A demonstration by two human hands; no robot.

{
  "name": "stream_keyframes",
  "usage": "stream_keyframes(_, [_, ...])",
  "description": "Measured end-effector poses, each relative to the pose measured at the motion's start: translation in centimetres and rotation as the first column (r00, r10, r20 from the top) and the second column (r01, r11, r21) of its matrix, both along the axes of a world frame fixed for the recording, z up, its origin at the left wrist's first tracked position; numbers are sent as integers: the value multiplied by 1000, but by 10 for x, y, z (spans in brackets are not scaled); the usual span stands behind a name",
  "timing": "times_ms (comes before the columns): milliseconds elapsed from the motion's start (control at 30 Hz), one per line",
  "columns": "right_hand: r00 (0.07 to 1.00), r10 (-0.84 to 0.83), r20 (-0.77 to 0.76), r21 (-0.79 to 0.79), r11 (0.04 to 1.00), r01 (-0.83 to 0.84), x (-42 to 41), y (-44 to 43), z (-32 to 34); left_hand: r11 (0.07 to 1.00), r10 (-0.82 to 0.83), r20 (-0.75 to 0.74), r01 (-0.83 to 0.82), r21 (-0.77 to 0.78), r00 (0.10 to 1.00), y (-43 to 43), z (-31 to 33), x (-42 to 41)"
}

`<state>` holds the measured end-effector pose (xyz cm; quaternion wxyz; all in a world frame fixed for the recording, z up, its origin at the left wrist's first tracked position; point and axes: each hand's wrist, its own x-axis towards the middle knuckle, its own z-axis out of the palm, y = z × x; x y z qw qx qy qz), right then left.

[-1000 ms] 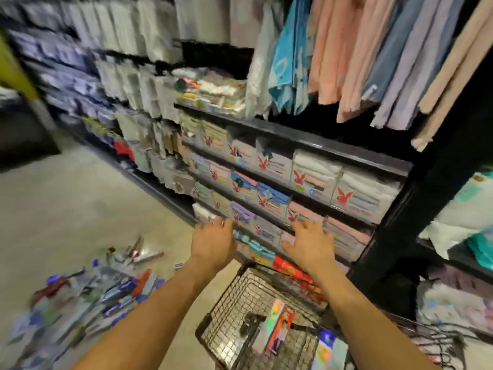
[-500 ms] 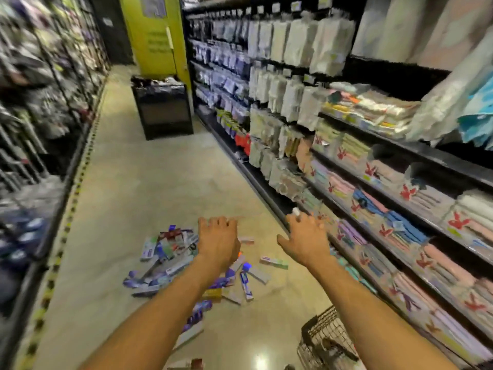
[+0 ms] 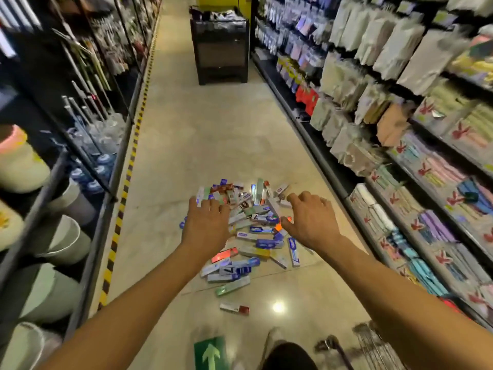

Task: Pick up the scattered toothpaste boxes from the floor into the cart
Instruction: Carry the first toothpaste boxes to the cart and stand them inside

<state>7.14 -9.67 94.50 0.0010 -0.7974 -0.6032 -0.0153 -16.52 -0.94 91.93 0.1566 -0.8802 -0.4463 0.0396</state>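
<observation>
Step in hand: the reach, nothing picked up in this frame. Both arms are stretched forward toward the toothpaste boxes (image 3: 248, 231), a loose overlapping heap on the floor (image 3: 202, 134) at centre frame. 1 red-and-white box (image 3: 234, 308) lies apart, nearer the bottom. Left hand (image 3: 206, 225) is empty, palm down, fingers loosely spread. Right hand (image 3: 309, 222) is also empty, fingers slightly curled. Can't tell if either touches a box; they look to be above the heap. Of the cart (image 3: 373, 348) only a blurred wire corner shows, lower right, beside the right shelf (image 3: 400, 209). Next move, my read: crouch, grip boxes at the heap's near edge, swing right to the cart. Overlapped boxes may slide.
</observation>
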Motion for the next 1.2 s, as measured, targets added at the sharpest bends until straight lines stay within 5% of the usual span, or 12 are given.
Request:
stream_keyframes(233, [991, 105, -82, -84, 990, -112, -20, 70, -60, 980, 150, 62, -140, -139, 987, 52, -65, -20])
stream_keyframes(467, [980, 119, -162, -247, 956, -157, -31, 120, -196, 947, 226, 71, -202, -251, 971, 123, -182, -22])
stream_keyframes(767, [976, -3, -217, -423, 901, -92, -42, 144, -458, 904, 114, 29, -92, -417, 993, 184, -459, -3])
stream_keyframes(1200, [909, -130, -397, -484, 871, -86, -84, 88, -855, 816, -48, -73, -3, -578, 996, 144, -849, -13])
